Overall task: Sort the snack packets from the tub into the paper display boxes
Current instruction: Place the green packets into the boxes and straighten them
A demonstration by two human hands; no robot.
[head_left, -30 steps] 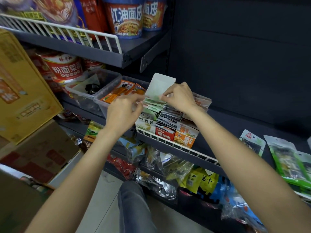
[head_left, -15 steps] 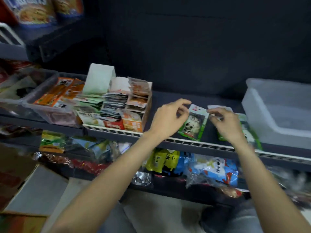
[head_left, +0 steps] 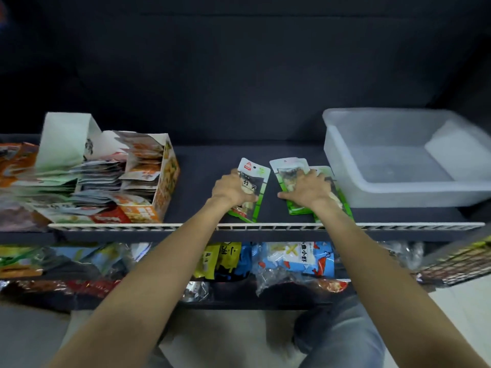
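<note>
Two hands on the dark shelf (head_left: 292,152): left hand (head_left: 232,188) curls over one green-edged snack packet (head_left: 253,173) lying flat; right hand (head_left: 309,188) lies on a small overlapping stack of like packets (head_left: 288,168), thumb out along the near edge, fingers bent, though whether they clasp or merely press cannot be told. Translucent plastic tub (head_left: 342,166) stands just right of the packets, while the paper display boxes (head_left: 166,181), filled with rows of packets, sit well apart at far left behind the white wire rail (head_left: 186,226).
</note>
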